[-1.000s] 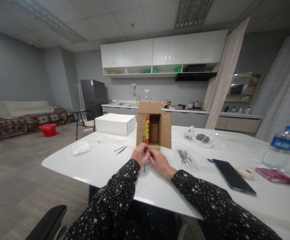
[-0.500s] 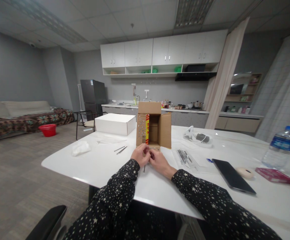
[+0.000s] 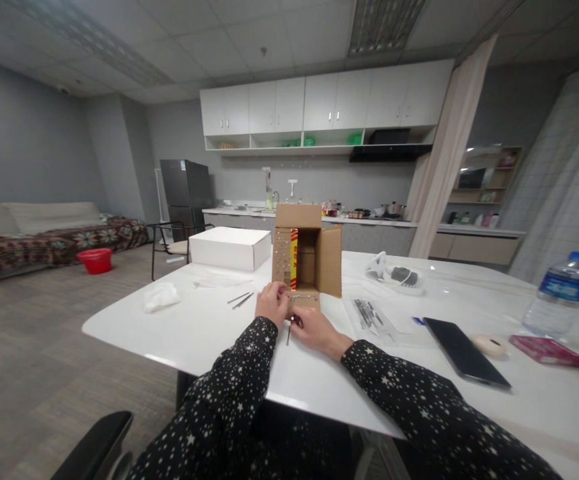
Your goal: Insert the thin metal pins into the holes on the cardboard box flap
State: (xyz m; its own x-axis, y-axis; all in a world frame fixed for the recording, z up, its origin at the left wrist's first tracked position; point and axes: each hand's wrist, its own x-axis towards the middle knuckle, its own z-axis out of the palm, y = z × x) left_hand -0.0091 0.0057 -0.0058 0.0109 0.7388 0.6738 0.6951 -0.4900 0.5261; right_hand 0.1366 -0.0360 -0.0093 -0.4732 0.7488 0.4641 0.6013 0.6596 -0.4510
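Observation:
An open cardboard box (image 3: 329, 260) stands on its side on the white table (image 3: 204, 333), its flaps studded with small metal heads. My left hand (image 3: 270, 303) grips the left end of the box's lower flap (image 3: 305, 299). Just below it, my right hand (image 3: 315, 328) pinches a thin metal nail (image 3: 288, 335) whose tip points down at the tabletop. Both star-patterned sleeves reach in from below.
Two loose nails (image 3: 242, 299) and a crumpled tissue (image 3: 159, 296) lie at the left, behind them a white box (image 3: 229, 248). At the right are a clear bag of nails (image 3: 369, 313), a phone (image 3: 464, 351), a tape roll (image 3: 489, 345), a red pack (image 3: 546, 351) and a water bottle (image 3: 562, 293).
The hands, pressed together in front of the flap before, have come apart. The left has gone up and left onto the flap; the right has dropped slightly with the nail.

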